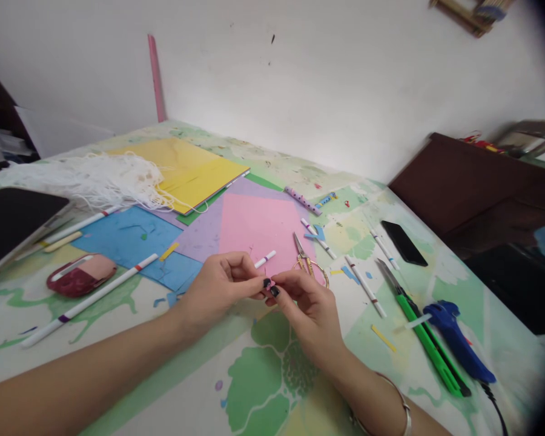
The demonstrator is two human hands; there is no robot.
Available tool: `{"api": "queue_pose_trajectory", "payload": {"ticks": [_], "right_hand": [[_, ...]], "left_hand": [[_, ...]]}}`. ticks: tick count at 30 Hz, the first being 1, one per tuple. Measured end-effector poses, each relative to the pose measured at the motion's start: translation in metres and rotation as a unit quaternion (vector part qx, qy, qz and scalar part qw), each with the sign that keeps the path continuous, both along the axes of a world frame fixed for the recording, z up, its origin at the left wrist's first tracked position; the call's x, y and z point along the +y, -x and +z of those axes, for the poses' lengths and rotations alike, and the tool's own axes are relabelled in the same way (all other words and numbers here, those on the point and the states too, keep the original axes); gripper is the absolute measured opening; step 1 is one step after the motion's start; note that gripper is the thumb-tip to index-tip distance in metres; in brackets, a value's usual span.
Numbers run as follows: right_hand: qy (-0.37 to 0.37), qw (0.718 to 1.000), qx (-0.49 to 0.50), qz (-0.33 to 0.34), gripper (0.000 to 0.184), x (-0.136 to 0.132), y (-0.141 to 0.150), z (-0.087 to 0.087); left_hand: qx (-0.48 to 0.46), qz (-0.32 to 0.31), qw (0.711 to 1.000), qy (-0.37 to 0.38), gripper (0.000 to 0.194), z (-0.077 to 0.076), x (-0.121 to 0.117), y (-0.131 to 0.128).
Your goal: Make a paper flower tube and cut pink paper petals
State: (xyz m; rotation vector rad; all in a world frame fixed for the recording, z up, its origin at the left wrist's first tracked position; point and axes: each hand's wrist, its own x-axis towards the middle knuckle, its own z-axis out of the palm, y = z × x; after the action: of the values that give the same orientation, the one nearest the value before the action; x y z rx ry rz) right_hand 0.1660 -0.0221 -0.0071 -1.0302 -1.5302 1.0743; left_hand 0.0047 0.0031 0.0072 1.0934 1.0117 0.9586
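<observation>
My left hand and my right hand meet over the near edge of the pink paper sheet. The thumbs and fingertips of both are pinched together on a small pink piece, perhaps paper, mostly covered by the fingers. Just behind my right hand lie gold-handled scissors, their blades pointing away from me. A short white stick shows just beyond my left fingers.
To the right lie a green utility knife, a blue glue gun with its cord, and a black phone. White string, yellow sheets and blue sheets spread leftward. Several white sticks and paper scraps are scattered about.
</observation>
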Motion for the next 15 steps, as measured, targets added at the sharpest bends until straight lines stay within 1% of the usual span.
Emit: {"api": "queue_pose_trajectory", "payload": {"ticks": [5, 10, 15], "right_hand": [[0.008, 1.0, 0.006, -0.014, 0.008, -0.0013, 0.0003, -0.0025], [-0.007, 0.998, -0.042, -0.049, 0.005, 0.0002, -0.0005, -0.0047], [-0.027, 0.996, -0.07, -0.049, 0.003, 0.0007, 0.0006, -0.0033]], "left_hand": [[0.012, 0.014, 1.0, -0.02, 0.02, -0.0022, 0.0008, -0.0001], [0.01, 0.034, 0.999, -0.033, 0.018, -0.0011, 0.0015, 0.0004], [0.017, 0.038, 0.998, -0.038, 0.016, 0.0004, 0.0014, -0.0008]]}}
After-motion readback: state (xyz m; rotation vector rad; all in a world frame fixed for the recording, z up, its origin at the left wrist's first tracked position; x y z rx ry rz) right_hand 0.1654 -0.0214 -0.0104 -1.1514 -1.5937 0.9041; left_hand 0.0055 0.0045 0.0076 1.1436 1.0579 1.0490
